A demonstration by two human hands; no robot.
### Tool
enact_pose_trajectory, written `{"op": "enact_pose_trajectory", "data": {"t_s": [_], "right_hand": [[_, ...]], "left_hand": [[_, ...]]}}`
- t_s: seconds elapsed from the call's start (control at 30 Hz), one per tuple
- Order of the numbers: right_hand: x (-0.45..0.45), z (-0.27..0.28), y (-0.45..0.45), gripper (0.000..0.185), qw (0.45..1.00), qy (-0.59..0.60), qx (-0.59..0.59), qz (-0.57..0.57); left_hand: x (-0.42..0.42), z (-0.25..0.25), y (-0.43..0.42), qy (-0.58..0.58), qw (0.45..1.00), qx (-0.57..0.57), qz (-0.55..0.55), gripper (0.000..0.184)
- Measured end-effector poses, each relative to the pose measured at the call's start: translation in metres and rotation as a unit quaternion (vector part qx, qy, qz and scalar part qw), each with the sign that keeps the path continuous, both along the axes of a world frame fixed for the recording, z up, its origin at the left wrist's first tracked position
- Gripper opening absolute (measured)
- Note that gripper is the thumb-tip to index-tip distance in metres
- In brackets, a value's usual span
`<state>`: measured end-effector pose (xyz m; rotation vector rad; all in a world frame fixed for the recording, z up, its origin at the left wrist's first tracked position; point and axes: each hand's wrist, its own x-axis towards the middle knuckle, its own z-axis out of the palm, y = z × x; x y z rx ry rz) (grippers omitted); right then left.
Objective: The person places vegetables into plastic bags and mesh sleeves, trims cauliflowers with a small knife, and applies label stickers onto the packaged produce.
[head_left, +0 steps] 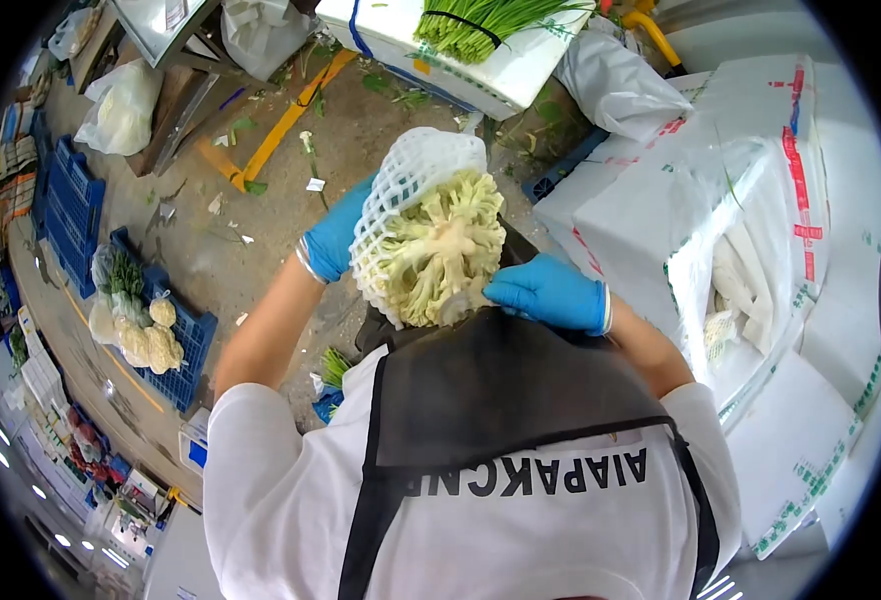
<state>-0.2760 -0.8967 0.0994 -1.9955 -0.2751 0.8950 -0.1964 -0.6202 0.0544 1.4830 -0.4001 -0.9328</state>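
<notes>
A large cauliflower (446, 240) is held in front of my chest, its pale stems and cut core facing me. White foam netting (426, 160) wraps its far and left sides. My left hand (336, 230), in a blue glove, grips it from the left, with the fingers hidden behind the netting. My right hand (546, 290), also gloved in blue, is closed at the lower right edge of the cauliflower, thumb and fingers pressed together there. Whether it pinches a stem or the netting is hidden.
A white foam box (501, 85) ahead carries a banded bunch of green stalks (466, 30). White boxes (641, 180) and an open plastic-lined box (736, 290) stand at right. Netted cauliflowers (151, 347) lie on a blue pallet (196, 345) at left. Scraps litter the floor (261, 215).
</notes>
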Motion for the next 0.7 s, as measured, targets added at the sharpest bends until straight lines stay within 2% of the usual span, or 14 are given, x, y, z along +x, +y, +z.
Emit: {"op": "enact_pose_trajectory", "data": {"t_s": [0.03,0.07,0.13,0.2,0.23,0.27,0.3,0.33,0.4,0.43,0.53,0.63,0.67,0.7], "right_hand": [[0.004,0.007,-0.001,0.028,0.991,0.127,0.012,-0.048],[0.008,0.016,-0.002,0.027,0.963,0.252,0.023,-0.096],[0.026,0.016,0.002,0.021,0.996,0.014,-0.007,-0.093],[0.032,0.001,0.006,0.024,0.96,-0.271,-0.057,-0.044],[0.031,-0.001,0.005,0.024,0.951,-0.3,-0.067,-0.026],[0.028,-0.005,0.001,0.021,0.954,-0.292,-0.07,0.004],[0.023,-0.008,-0.005,0.02,0.956,-0.283,-0.072,0.034],[0.019,-0.008,-0.009,0.022,0.957,-0.273,-0.074,0.064],[0.018,0.002,-0.011,0.022,0.998,-0.042,-0.034,-0.021],[0.014,0.008,-0.01,0.023,0.995,0.078,-0.013,-0.064],[0.002,0.014,-0.004,0.022,0.996,0.01,-0.042,-0.077],[-0.002,-0.002,0.0,0.022,0.984,-0.166,-0.044,-0.039],[-0.004,-0.001,0.0,0.023,0.988,-0.143,-0.042,-0.036],[0.002,0.005,0.001,0.023,0.991,-0.125,-0.041,-0.032]], "left_hand": [[0.001,0.002,0.0,-0.082,0.996,0.031,-0.023,0.053],[0.003,0.001,-0.002,-0.074,0.997,0.022,-0.013,0.052],[0.007,0.006,-0.013,-0.054,0.999,0.003,0.003,0.051],[0.012,0.019,-0.019,-0.034,0.999,0.014,-0.016,0.049],[0.014,0.02,-0.02,0.005,1.0,0.01,-0.019,0.049],[0.015,0.02,-0.02,0.044,0.999,0.005,-0.019,0.048],[0.013,0.013,-0.021,0.005,0.999,0.028,-0.037,0.051],[0.011,0.008,-0.02,0.03,0.999,0.0,-0.022,0.053],[0.008,0.005,-0.022,0.08,0.995,-0.058,0.012,0.055],[0.008,0.009,-0.024,0.082,0.995,-0.063,0.011,0.056],[0.014,0.02,-0.032,0.15,0.987,-0.054,0.009,0.057],[0.02,0.02,-0.034,0.037,0.997,-0.053,-0.036,0.055],[0.021,0.018,-0.033,-0.007,0.996,-0.055,-0.065,0.055],[0.022,0.013,-0.033,0.031,0.996,-0.051,-0.069,0.055]]}}
